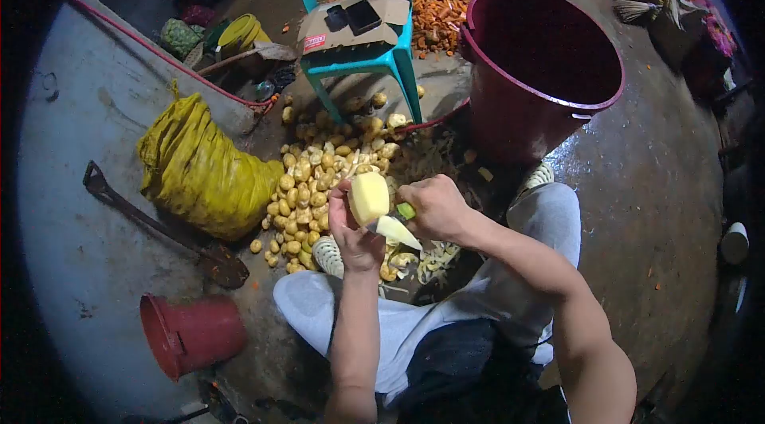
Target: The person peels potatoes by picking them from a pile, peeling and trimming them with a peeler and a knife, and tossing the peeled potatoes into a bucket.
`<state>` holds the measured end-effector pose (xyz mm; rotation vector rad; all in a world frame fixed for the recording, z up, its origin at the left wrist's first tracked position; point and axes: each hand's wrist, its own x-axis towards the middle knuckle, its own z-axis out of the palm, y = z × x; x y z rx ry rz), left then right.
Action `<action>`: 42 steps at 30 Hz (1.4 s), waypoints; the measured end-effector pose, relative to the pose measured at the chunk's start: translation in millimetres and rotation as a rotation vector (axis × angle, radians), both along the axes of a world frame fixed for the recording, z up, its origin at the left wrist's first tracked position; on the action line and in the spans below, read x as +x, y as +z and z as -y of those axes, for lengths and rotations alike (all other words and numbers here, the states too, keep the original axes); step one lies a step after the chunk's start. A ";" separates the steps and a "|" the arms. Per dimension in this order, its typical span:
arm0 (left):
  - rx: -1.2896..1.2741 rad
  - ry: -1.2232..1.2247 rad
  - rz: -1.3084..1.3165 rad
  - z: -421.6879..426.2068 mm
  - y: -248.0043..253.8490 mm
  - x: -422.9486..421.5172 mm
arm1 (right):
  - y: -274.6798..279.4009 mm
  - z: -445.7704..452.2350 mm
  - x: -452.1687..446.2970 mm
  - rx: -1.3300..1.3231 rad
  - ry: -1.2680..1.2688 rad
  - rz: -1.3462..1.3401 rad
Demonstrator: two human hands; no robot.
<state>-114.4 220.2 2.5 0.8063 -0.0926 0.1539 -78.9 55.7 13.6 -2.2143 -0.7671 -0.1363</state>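
Observation:
My left hand (pixel 355 237) is closed around a peeled, pale yellow potato (pixel 369 197), holding it up in front of me. My right hand (pixel 437 207) is wrapped round the green handle of a peeler (pixel 406 211), close to the right side of the potato. A pale strip of peel (pixel 398 232) hangs just below the potato, between the two hands. Behind and below my left hand lies a heap of potatoes (pixel 303 201) on the floor. Scattered peelings (pixel 437 258) lie beneath my right hand.
A large maroon bin (pixel 510 97) stands at the right, beside a teal chair (pixel 390 65) bearing cardboard. Orange pieces (pixel 438 5) are piled behind. At the left are a yellow sack (pixel 207 173), a shovel (pixel 151 217) and a red bucket (pixel 209 335).

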 end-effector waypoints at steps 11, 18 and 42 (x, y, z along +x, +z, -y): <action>0.002 0.042 -0.078 4.2 8.3 -0.6 | -0.7 7.5 21.6 0.069 0.052 -0.450; 0.085 0.003 -0.029 2.3 7.6 -2.7 | -6.1 2.9 10.4 -0.080 -0.027 -0.119; -0.004 -0.240 -0.113 2.8 -11.2 4.1 | 4.6 62.9 80.2 0.320 -0.460 -0.196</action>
